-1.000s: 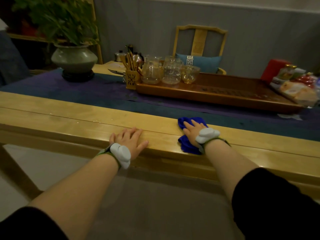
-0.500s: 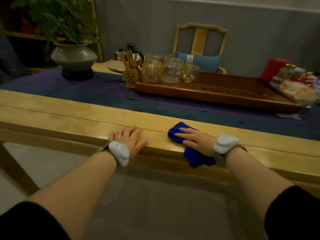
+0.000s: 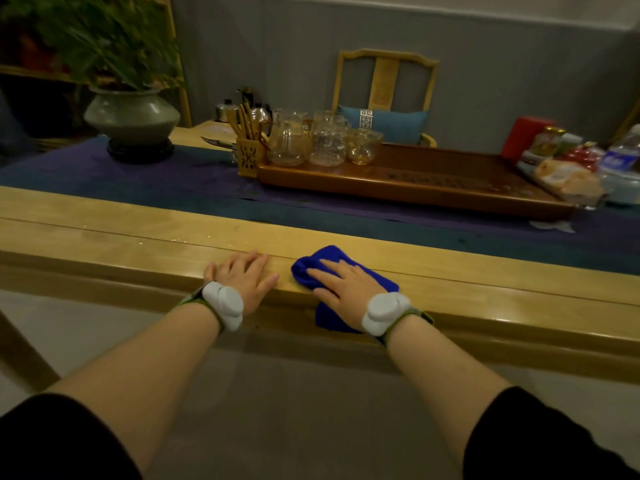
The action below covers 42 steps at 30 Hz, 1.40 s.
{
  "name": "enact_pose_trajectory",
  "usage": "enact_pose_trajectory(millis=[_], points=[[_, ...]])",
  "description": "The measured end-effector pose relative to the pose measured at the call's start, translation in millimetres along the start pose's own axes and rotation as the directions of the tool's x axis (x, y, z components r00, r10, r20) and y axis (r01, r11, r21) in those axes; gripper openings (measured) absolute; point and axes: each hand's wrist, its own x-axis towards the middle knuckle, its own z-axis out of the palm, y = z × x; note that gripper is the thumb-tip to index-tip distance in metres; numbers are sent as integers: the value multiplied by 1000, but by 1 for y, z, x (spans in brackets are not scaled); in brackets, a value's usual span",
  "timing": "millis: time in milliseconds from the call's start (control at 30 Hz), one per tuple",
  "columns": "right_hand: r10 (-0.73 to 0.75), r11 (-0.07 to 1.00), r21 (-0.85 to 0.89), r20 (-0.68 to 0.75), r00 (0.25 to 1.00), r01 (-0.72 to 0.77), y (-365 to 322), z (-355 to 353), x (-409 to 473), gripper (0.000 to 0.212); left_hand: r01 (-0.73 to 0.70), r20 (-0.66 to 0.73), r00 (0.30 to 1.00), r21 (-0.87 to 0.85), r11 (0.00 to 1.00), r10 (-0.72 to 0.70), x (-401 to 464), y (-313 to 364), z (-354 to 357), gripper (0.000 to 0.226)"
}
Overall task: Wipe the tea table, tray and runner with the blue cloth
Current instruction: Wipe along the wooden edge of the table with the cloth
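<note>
**Cloth pressed at the table's near edge**

The right hand (image 3: pixel 349 284) lies flat on the blue cloth (image 3: pixel 313 268), which drapes over the tea table (image 3: pixel 138 244) edge. The left hand (image 3: pixel 244 280) rests flat just beside it. Beyond, the tray (image 3: pixel 450 183) sits on the runner (image 3: pixel 156 181).

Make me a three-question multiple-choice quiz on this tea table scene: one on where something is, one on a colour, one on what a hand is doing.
1. Where do the clear glass pitchers stand?
A. left end of the long brown wooden tray
B. on the floor
C. on the chair

2. What colour is the folded wiping cloth?
A. red
B. blue
C. white

3. What is the right hand doing?
A. lifting a glass
B. hanging free
C. pressing flat on the cloth

Answers:
1 A, the glassware is grouped at the tray's left end.
2 B, it is bright blue against the pale yellow wooden table.
3 C, straight fingers lie on the cloth at the table's near edge; the left hand rests flat beside it.
</note>
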Motion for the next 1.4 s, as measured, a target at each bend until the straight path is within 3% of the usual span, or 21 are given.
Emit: enact_pose_trajectory(millis=[133,267,433,600,700,833,933,1133,1400], points=[[-22,997,-73,-46,999,19,29,1,-43,64,3,-44,999,1,1000,-3,-2,0,1,57],[195,971,-119,-108,975,-208,68,3,-81,70,-10,-58,998,2,1000,10,-7,4,-1,57],[382,903,-81,-292,877,-421,27,31,-75,64,-3,-60,998,13,1000,4,-9,6,-1,57],[267,960,-5,-297,917,-281,-38,44,-29,57,16,-50,999,-9,1000,-17,-3,5,1,55],[179,981,-19,-276,944,-192,-42,43,-18,58,35,-61,998,-14,999,-36,-2,6,3,53],[44,987,-139,-239,970,-79,-3,39,-40,85,16,-68,997,-28,999,-18,0,2,3,51],[59,968,-222,-246,968,-115,33,39,-70,104,-1,-71,998,-23,1000,-1,1,0,5,51],[44,915,-395,-108,993,-84,64,36,-98,123,-29,-42,999,-4,1000,28,3,-3,8,53],[-173,900,-416,-68,983,130,-10,39,-33,116,-47,-173,983,47,998,55,-28,-36,16,52]])
